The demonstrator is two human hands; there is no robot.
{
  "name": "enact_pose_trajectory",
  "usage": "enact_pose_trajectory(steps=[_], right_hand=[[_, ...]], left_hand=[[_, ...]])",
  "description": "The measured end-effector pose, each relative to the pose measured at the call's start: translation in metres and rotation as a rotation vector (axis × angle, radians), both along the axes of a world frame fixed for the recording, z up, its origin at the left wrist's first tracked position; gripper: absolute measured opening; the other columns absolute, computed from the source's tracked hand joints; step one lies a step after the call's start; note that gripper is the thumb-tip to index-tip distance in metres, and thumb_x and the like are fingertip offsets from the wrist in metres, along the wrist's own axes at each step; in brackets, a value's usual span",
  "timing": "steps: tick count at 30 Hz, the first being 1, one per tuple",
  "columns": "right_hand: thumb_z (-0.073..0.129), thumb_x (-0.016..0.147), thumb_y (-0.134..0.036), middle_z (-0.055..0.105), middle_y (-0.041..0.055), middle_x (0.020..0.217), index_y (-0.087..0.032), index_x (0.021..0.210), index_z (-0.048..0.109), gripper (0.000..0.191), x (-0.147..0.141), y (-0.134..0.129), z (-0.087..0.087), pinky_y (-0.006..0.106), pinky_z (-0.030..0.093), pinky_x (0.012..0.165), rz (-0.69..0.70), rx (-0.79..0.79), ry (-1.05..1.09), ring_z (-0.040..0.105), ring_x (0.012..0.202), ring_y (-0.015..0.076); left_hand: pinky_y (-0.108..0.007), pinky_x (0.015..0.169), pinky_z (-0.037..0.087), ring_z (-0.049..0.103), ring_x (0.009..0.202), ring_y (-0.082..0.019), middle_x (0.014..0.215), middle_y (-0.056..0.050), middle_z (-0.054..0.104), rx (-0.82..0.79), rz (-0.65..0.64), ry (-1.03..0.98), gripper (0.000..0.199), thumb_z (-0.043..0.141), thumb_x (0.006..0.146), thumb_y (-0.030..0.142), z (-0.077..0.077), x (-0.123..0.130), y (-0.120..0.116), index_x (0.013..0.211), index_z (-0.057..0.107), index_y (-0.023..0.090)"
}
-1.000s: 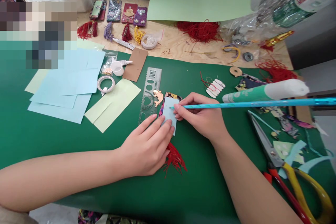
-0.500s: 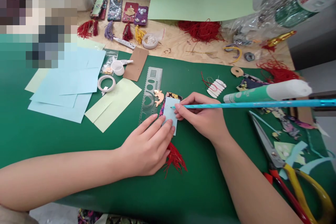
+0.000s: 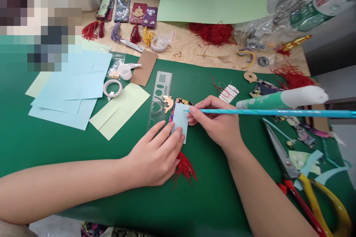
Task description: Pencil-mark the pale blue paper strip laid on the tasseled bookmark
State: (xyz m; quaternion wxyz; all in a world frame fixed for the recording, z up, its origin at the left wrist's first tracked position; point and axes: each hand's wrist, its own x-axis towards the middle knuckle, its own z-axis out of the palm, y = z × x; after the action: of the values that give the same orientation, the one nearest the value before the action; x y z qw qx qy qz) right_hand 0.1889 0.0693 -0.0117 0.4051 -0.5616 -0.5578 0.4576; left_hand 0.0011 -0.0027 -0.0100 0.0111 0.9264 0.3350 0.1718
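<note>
A small light-blue paper strip (image 3: 180,114) lies on a dark floral fabric piece (image 3: 184,101), and a red tassel (image 3: 185,168) shows below it. My left hand (image 3: 158,152) lies flat, its fingertips on the strip's lower left part, hiding some of it. Pinched in my right hand (image 3: 218,120) is a long blue pencil (image 3: 267,112); its tip is at the strip's upper right part. A clear stencil ruler (image 3: 160,98) and a gold fish-shaped charm (image 3: 168,103) lie left of the fabric piece, close to my left fingertips.
Large scissors (image 3: 297,172) and a glue bottle (image 3: 280,98) lie on the right, beside fabric and paper scraps. Blue sheets (image 3: 75,85), a tape roll (image 3: 112,89) and green paper (image 3: 119,111) lie left. Several tasselled pieces (image 3: 122,10) line the back. A thread card (image 3: 228,93) lies beyond my right hand.
My right hand has shifted slightly right, and the pencil tip has moved right and a little up across the strip. My left hand stays in place.
</note>
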Motion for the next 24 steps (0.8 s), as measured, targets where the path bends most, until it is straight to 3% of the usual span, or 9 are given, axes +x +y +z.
enact_pose_trajectory(steps=[12, 24], right_hand=[[0.074, 0.077, -0.04, 0.065, 0.0007, 0.059, -0.023, 0.067, 0.055, 0.027, 0.0051, 0.0004, -0.0048, 0.028, 0.056, 0.039, 0.015, 0.065, -0.03, 0.065, 0.046, 0.0172], [0.077, 0.073, -0.03, 0.065, -0.001, 0.06, -0.023, 0.068, 0.054, 0.024, 0.0047, 0.002, -0.0032, 0.029, 0.057, 0.044, 0.089, 0.072, -0.039, 0.065, 0.047, 0.0167]], left_hand=[[-0.046, 0.103, 0.045, 0.053, 0.123, -0.036, 0.129, -0.023, 0.057, -0.023, -0.039, -0.018, 0.045, 0.044, 0.094, 0.025, -0.0034, -0.0006, 0.0006, 0.125, 0.058, -0.004], [-0.046, 0.103, 0.047, 0.054, 0.123, -0.036, 0.132, -0.025, 0.056, -0.043, -0.047, -0.068, 0.042, 0.042, 0.095, 0.022, -0.0051, 0.0005, -0.0009, 0.122, 0.059, -0.004]])
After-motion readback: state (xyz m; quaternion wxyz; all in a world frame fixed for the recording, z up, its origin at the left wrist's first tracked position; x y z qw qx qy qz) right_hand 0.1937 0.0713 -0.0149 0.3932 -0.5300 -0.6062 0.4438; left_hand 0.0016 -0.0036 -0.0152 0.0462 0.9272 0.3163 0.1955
